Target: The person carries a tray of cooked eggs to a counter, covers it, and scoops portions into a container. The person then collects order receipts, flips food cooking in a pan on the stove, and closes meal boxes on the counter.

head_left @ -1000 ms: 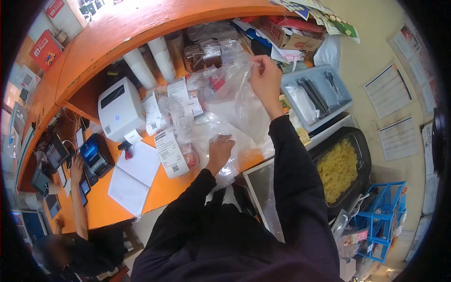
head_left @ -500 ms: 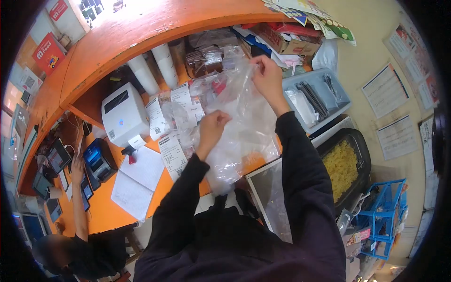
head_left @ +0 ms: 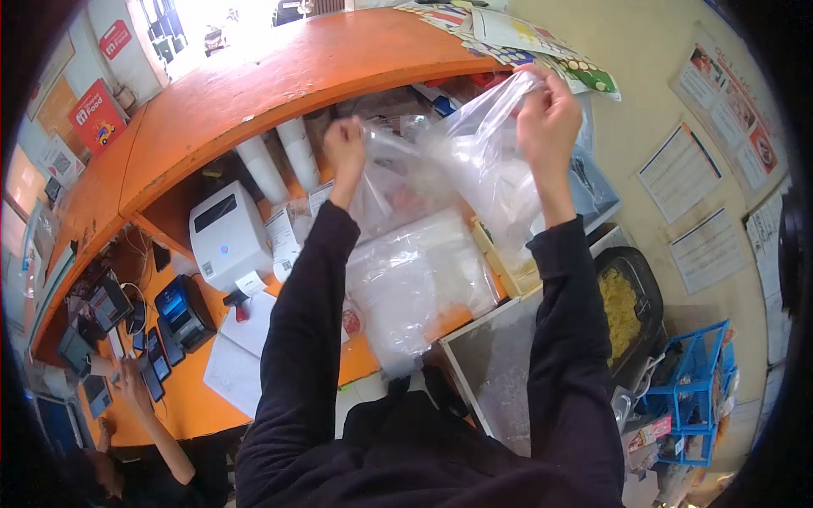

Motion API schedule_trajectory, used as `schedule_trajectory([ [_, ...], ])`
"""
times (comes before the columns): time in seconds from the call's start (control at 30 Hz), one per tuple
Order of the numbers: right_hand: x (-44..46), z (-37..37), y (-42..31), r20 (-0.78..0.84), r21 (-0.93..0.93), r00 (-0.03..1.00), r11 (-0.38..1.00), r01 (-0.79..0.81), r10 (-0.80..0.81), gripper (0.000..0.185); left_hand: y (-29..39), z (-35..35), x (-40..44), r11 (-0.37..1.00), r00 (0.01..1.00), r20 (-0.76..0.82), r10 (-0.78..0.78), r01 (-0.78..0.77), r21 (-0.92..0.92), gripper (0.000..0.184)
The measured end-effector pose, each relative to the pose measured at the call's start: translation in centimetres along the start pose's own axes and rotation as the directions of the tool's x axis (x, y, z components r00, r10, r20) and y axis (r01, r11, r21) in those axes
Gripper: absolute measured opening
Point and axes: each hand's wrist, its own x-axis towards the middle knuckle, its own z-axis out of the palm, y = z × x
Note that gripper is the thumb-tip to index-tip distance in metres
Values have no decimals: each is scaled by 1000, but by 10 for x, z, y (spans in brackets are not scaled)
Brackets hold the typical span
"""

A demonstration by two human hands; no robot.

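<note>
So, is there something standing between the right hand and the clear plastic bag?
Nothing visible: the right hand grips the clear plastic bag directly. The flat plastic on the counter lies below them, not in between.

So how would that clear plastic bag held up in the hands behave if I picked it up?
Probably floppy: the clear plastic bag hangs in loose folds from the right hand. Likely light for its size, since it looks thin enough to see through. Perhaps a little slippery too, judging by its glossy shine.
</note>
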Motion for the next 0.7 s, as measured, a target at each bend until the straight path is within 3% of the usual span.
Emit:
schedule_trajectory([
  [0.1, 12, -1, 17, -28, 116, 998, 992, -47, 51, 19, 66, -2, 58, 976, 979, -36, 199, -194, 96, 28],
  [0.17, 3, 6, 25, 16, 132, 997, 988, -78, 76, 19, 124, -9, 69, 902, 914, -84, 396, -371, 220, 28],
  [0.2, -4, 11, 31, 38, 139, 995, 986, -93, 88, 19, 146, -15, 71, 895, 902, -85, 423, -401, 197, 28],
  [0.23, -12, 14, 37, 70, 108, 997, 994, 4, -12, 20, 168, -23, 67, 886, 889, -87, 449, -430, 173, 28],
  [0.3, -40, 10, 24, 164, 171, 986, 983, -70, 42, 22, 224, -33, 41, 843, 841, -84, 535, -525, 117, 25],
  [0.37, -79, -9, 16, 322, 118, 945, 988, -102, 59, 24, 259, -43, 13, 810, 808, -65, 586, -581, 80, 18],
  [0.4, -105, -19, 27, 365, 225, 930, 974, -36, -50, 25, 283, -46, -10, 829, 827, -62, 559, -557, 47, 16],
  [0.43, -166, -28, 44, 422, 40, 892, 986, 163, -164, 25, 302, -48, -33, 847, 846, -57, 531, -531, 15, 13],
  [0.47, -202, -42, 52, 559, 60, 829, 998, -7, -27, 26, 310, -43, -48, 857, 858, 1, 514, -514, -50, 12],
  [0.53, -265, -55, 68, 719, -40, 695, 999, 5, 25, 28, 320, -33, -75, 872, 868, 122, 482, -461, -165, 9],
  [0.63, -299, -96, 30, 688, -160, 626, 918, -364, 368, 30, 329, -8, -120, 958, 943, 298, 147, -61, -279, 9],
  [0.7, -295, -133, 10, 493, -196, 745, 892, -408, 449, 28, 321, 7, -140, 911, 905, 409, 117, 66, -408, 9],
])
